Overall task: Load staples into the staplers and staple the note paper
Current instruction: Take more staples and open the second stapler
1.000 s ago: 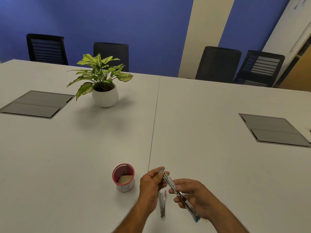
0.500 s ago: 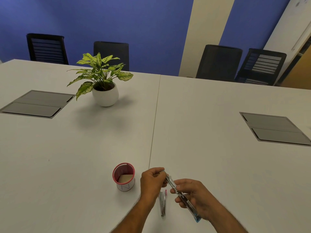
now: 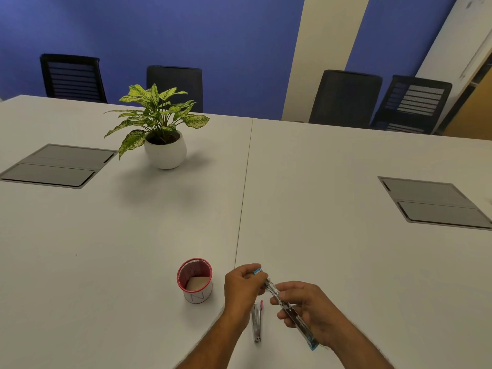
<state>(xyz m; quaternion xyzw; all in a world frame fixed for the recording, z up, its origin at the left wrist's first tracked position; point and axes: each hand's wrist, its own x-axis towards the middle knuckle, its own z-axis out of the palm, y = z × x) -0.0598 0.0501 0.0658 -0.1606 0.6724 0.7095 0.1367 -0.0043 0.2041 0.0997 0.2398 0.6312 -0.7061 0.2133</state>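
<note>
Now I am watching the white table [image 3: 319, 209] carrying a red cup [image 3: 195, 280] left of the grip. My right hand [image 3: 311, 307] is clamping the opened blue stapler [image 3: 288, 308] so its channel faces up, while my left hand [image 3: 241, 288] is pinching its far tip, probably steadying it for staples. A second stapler [image 3: 257, 322] is lying just below the grip.

White table [image 3: 319, 182] carries 3 things — potted plant [image 3: 162, 134], red cup [image 3: 195, 280], pink stapler [image 3: 257, 322].

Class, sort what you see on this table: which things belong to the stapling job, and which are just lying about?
Belongs to the job:
blue stapler, held by left hand and right hand
pink stapler on the table

Just lying about:
potted plant
red-rimmed cup
two table hatches
chairs
</note>
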